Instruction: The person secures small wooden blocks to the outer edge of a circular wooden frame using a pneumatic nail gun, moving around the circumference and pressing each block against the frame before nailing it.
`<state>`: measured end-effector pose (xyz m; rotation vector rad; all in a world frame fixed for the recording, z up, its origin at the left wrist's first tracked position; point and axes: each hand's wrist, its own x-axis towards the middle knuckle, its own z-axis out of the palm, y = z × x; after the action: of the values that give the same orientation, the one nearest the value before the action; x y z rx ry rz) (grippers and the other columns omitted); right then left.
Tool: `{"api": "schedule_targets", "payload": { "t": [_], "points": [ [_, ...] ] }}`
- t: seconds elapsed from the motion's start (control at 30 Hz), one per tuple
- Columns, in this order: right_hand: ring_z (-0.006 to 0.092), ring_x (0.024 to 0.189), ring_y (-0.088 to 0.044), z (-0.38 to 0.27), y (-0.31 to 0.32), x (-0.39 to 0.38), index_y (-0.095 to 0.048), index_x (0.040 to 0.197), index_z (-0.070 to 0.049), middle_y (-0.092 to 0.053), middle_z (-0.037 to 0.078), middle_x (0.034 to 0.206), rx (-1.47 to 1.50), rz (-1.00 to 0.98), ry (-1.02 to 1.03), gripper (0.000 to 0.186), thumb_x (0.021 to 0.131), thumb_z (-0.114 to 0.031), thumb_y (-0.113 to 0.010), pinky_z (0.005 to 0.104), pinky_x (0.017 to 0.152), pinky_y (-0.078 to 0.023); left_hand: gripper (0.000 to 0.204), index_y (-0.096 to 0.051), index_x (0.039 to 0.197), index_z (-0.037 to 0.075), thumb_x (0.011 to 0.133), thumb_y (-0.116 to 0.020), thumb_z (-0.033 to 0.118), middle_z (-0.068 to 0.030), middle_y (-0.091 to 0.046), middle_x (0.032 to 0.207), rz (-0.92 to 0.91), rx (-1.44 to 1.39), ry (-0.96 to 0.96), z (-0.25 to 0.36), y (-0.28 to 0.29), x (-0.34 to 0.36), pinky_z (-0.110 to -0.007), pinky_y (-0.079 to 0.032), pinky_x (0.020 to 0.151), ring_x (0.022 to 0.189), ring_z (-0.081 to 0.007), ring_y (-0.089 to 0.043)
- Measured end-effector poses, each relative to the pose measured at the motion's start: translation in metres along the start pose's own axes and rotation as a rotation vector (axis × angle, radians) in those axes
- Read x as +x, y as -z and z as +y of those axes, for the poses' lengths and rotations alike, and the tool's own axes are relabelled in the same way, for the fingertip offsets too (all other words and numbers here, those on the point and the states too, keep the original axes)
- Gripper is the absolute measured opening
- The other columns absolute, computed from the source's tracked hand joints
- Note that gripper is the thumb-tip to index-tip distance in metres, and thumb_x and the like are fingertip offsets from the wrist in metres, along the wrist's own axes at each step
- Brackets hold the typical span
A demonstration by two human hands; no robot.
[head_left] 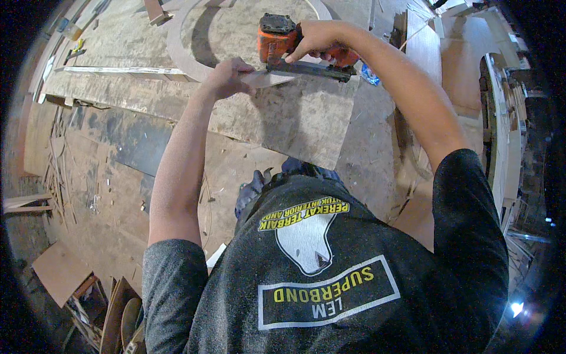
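Observation:
A large pale wooden ring (175, 44) lies flat on the worn workbench (306, 121), its near edge toward me. My left hand (229, 79) grips the near rim of the ring, fingers closed on the wood. Just to the right, my right hand (323, 40) is wrapped round the handle of an orange and black nail gun (277, 47). The long black magazine points to the right, and the gun's nose is by the ring's near edge beside my left fingers. Whether the nose touches the wood I cannot tell.
A long pale wood strip (127, 70) lies left of the ring, and a brown wood block (157, 13) is at the far side. Crumpled blue plastic (369, 75) sits right of the gun. Boards (423, 50) stand at right; thin offcuts (57, 147) litter the left floor.

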<state>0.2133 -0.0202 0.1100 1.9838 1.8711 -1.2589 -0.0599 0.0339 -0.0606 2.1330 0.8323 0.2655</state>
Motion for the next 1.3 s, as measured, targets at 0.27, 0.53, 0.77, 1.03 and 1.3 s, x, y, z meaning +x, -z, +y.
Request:
{"api": "schedule_targets", "payload": {
  "t": [0.27, 0.53, 0.77, 1.03, 1.3],
  "points": [
    [0.0133, 0.049, -0.049, 0.01, 0.0, 0.005, -0.072, 0.113, -0.004, -0.052, 0.001, 0.065, 0.033, -0.042, 0.016, 0.049, 0.085, -0.041, -0.089, 0.0339, 0.044, -0.04, 0.066, -0.078, 0.125, 0.007, 0.064, -0.099, 0.021, -0.0142, -0.075, 0.12, 0.01, 0.013, 0.003, 0.015, 0.001, -0.001, -0.039, -0.055, 0.1, 0.114, -0.0301, -0.071],
    [0.0142, 0.07, -0.06, 0.074, 0.041, -0.017, -0.071, 0.116, -0.005, -0.065, 0.0, 0.084, 0.192, 0.082, 0.239, 0.059, 0.083, -0.049, -0.091, 0.0317, 0.062, -0.049, 0.048, -0.08, 0.119, 0.011, 0.074, -0.092, 0.023, -0.0164, -0.074, 0.112, 0.075, 0.151, -0.003, 0.037, 0.012, -0.017, -0.044, -0.058, 0.092, 0.108, -0.0372, -0.072],
    [0.0099, 0.082, -0.059, 0.214, 0.149, 0.029, -0.067, 0.119, -0.003, -0.064, -0.001, 0.093, 0.255, 0.291, 0.162, 0.045, 0.094, -0.038, -0.083, 0.0311, 0.072, -0.051, 0.036, -0.08, 0.107, 0.012, 0.072, -0.088, 0.015, -0.0131, -0.075, 0.103, 0.125, 0.056, 0.138, 0.062, 0.011, -0.016, -0.049, -0.056, 0.094, 0.102, -0.0365, -0.073],
    [0.0451, 0.126, -0.067, 0.275, 0.189, 0.257, -0.052, 0.153, -0.005, -0.07, 0.032, 0.129, -0.191, 0.851, -0.116, 0.078, 0.091, -0.043, -0.08, 0.0521, 0.107, -0.052, 0.058, -0.079, 0.12, 0.012, 0.065, -0.097, 0.018, -0.0086, -0.069, 0.122, -0.024, 0.101, 0.344, 0.072, 0.028, -0.024, -0.047, -0.048, 0.111, 0.124, -0.0337, -0.061],
    [0.046, 0.134, -0.059, 0.245, 0.138, 0.258, -0.047, 0.16, -0.011, -0.062, 0.025, 0.148, -0.304, 0.916, -0.129, 0.082, 0.092, -0.045, -0.077, 0.0536, 0.118, -0.041, 0.058, -0.079, 0.119, 0.013, 0.063, -0.095, 0.016, -0.0072, -0.069, 0.12, -0.009, 0.037, 0.286, 0.07, 0.024, -0.02, -0.045, -0.046, 0.11, 0.12, -0.032, -0.062]
  ]
}}
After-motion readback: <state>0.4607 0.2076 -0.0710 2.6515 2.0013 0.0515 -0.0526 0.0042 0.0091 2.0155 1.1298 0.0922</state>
